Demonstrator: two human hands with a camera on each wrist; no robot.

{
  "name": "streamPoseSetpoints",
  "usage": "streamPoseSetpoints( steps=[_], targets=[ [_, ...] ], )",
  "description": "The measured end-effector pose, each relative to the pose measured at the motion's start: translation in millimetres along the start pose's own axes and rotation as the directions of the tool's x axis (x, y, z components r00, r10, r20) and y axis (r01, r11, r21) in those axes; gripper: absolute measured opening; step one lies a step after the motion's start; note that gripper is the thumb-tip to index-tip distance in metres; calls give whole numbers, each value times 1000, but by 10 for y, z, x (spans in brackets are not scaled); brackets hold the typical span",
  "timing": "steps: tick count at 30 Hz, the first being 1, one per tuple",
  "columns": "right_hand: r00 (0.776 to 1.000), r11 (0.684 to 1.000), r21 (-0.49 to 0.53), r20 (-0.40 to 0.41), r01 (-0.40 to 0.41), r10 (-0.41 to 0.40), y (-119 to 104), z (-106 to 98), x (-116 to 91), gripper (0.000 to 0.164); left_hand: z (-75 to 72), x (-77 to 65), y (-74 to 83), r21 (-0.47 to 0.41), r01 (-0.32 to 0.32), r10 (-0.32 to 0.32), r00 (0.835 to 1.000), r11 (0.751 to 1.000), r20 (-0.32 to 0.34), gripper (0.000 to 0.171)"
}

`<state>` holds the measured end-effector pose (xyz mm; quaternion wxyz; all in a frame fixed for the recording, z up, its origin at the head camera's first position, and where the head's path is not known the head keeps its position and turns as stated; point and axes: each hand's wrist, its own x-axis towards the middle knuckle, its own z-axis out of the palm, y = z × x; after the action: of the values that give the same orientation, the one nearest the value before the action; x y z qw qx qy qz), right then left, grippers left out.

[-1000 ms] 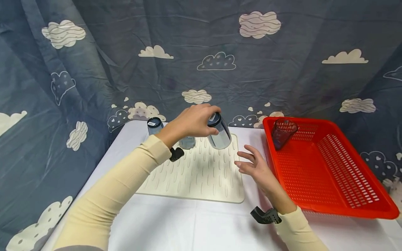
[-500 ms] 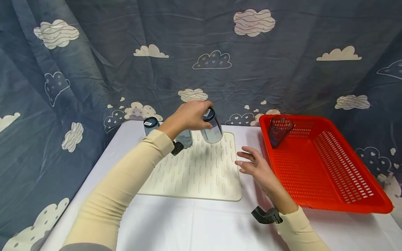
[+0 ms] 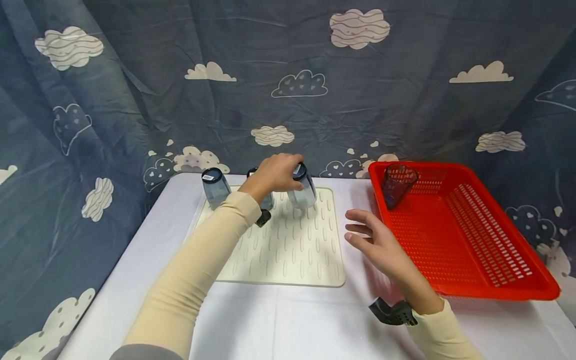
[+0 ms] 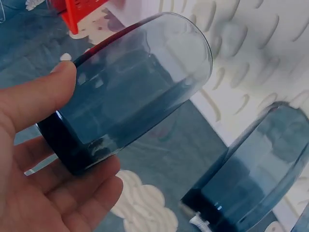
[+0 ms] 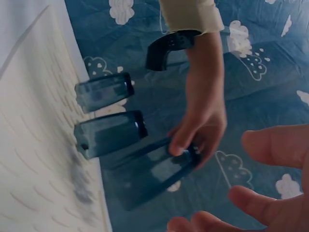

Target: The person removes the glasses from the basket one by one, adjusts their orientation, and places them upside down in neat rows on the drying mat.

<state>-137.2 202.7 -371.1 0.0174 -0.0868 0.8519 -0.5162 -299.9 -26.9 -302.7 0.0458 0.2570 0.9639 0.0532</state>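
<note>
My left hand grips a blue-tinted drinking glass by its dark base, mouth down, close over the far right part of a cream ridged drying mat. In the left wrist view the thumb and fingers wrap the thick base of this glass. Two more blue glasses stand upside down on the mat: one at the far left, the other between it and the held one, partly behind my left hand in the head view. My right hand hovers right of the mat, fingers loosely bent, holding nothing.
A red perforated plastic basket stands at the right of the white-covered table. Inside its far left corner leans another glass, looking purplish against the red. A dark curtain with cloud prints hangs behind the table.
My left hand has carried the glass a little left, lowered it toward the mat and brought it more upright. My right hand has shifted slightly and stays beside the mat.
</note>
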Motion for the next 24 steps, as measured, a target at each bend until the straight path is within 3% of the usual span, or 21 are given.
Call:
streamPoseSetpoints(
  steps=[11,24],
  targets=[
    [1000,990,-143,-13,7,-9,-95,-275,-111,58,215,123,-73,-51,42,-40,999,998,24,74],
    [999,990,-143,-40,-7,1,-19,-346,-142,62,425,159,-47,-93,21,-22,1000,995,-7,70]
  ],
)
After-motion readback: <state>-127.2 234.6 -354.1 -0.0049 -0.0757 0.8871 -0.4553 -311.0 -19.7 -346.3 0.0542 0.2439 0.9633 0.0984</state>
